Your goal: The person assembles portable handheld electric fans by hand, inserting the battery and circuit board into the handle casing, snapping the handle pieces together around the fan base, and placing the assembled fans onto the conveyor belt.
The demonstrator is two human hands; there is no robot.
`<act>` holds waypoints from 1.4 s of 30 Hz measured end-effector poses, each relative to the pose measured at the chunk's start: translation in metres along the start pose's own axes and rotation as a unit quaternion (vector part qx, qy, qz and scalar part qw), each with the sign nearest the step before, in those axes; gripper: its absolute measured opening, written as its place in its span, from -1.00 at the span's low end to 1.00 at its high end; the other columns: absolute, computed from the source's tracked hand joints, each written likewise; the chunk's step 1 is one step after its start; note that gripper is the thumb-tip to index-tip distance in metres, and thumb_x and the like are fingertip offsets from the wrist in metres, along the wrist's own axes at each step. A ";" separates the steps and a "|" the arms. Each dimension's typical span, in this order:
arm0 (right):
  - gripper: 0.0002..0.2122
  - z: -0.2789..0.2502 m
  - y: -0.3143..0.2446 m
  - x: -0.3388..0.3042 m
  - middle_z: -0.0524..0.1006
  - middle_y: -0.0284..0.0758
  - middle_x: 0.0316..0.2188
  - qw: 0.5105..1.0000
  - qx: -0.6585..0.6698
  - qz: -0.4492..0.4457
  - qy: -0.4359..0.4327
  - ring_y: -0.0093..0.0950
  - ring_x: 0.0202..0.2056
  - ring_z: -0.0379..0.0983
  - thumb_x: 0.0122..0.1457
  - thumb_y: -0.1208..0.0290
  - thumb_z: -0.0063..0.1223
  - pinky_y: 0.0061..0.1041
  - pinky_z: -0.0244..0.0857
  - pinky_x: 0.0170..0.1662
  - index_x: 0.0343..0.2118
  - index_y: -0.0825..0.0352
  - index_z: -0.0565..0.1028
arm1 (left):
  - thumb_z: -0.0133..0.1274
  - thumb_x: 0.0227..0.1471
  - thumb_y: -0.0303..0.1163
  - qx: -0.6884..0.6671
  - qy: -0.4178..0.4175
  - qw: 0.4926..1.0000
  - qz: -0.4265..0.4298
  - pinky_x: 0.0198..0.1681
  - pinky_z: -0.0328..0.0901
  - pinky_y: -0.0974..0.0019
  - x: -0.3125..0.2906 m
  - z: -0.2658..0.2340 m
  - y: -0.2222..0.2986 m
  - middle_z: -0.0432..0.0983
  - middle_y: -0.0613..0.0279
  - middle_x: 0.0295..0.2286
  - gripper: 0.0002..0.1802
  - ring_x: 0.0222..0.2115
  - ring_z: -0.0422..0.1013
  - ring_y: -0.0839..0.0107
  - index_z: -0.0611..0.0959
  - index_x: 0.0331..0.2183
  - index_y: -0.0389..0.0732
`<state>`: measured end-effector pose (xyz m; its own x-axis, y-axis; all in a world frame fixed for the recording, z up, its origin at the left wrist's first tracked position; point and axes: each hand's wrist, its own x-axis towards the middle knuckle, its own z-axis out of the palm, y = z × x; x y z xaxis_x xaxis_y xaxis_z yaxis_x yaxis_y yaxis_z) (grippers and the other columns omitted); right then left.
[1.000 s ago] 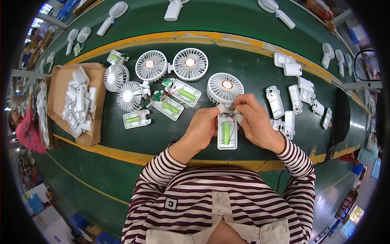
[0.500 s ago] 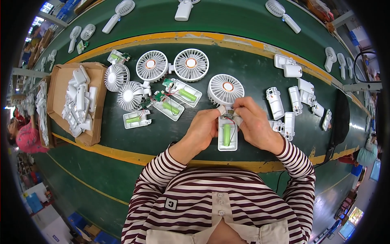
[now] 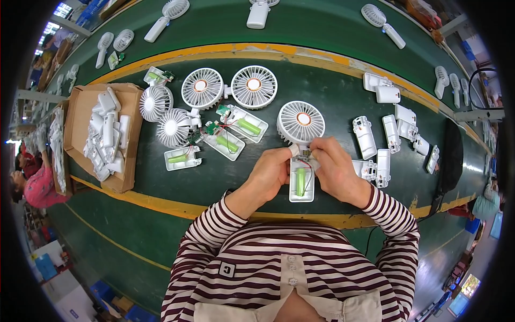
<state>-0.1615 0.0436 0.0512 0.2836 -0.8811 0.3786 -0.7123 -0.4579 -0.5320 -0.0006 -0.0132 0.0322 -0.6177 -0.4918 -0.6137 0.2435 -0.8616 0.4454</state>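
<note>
In front of me lies an opened white handheld fan; its round head (image 3: 301, 122) with an orange centre ring points away. Its white handle shell (image 3: 301, 199) is nearest me, holding a green battery (image 3: 301, 181) and thin wires. My left hand (image 3: 270, 173) is closed on the shell's left side near the neck, thumb beside a small circuit board (image 3: 306, 153). Fingers of my right hand (image 3: 337, 167) pinch at the board's right side; their tips hide what exactly they grip. White cloth or tape shows on fingertips of both hands.
Several opened fans (image 3: 202, 87) with batteries and boards lie to the left, beside a cardboard box (image 3: 73, 126) of white shells. Loose white handle covers (image 3: 365, 138) lie to the right. Beyond a yellow edge, finished-looking fans (image 3: 258, 14) lie on a green belt (image 3: 322, 24).
The fans on the far green belt have shifted to the right. The held fan sits very slightly nearer me. Both hands keep their hold, with only small finger movement.
</note>
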 end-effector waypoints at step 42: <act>-0.56 0.037 -0.017 -0.024 0.38 -0.30 -0.33 0.877 0.304 0.337 0.161 -0.59 -0.38 0.32 -0.08 0.51 0.12 -0.63 0.23 -0.38 -0.11 0.48 0.25 | 0.02 -0.05 -0.55 0.101 -0.026 0.985 0.139 -0.37 0.34 0.46 0.007 -0.008 -0.010 0.51 0.24 -0.41 -0.77 -0.45 0.43 0.54 0.51 -0.26 -0.34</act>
<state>-0.1327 0.0681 0.0230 -0.3362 -0.9411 -0.0345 -0.1476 0.0888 -0.9850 -0.0013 -0.0094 0.0180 -0.5861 -0.6941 -0.4180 0.2577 -0.6488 0.7160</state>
